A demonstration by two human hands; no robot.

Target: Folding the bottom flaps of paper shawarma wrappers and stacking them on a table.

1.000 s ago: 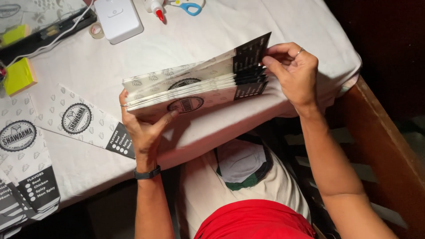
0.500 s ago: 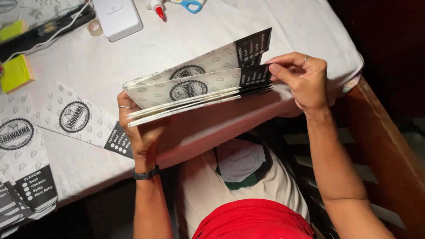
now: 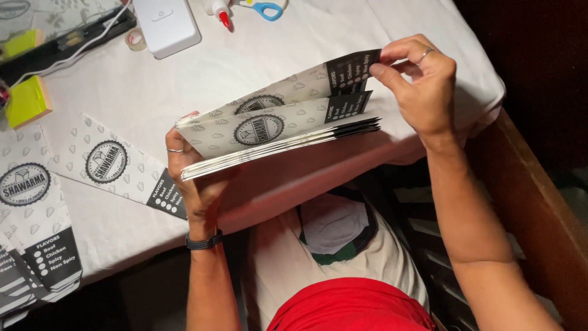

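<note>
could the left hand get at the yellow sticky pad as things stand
Probably not right away. The left hand is gripping one end of the paper stack, while the yellow sticky pad lies apart near the table's far left edge. The cloth between looks bare.

Item one: a stack of flat white paper sleeves (image 3: 275,138) with round black emblems and black end panels, held in my hands at the table's near edge (image 3: 141,239). Left of the stack, one matching sleeve (image 3: 119,165) lies flat on the tablecloth; further left, more overlap (image 3: 33,214).
</note>
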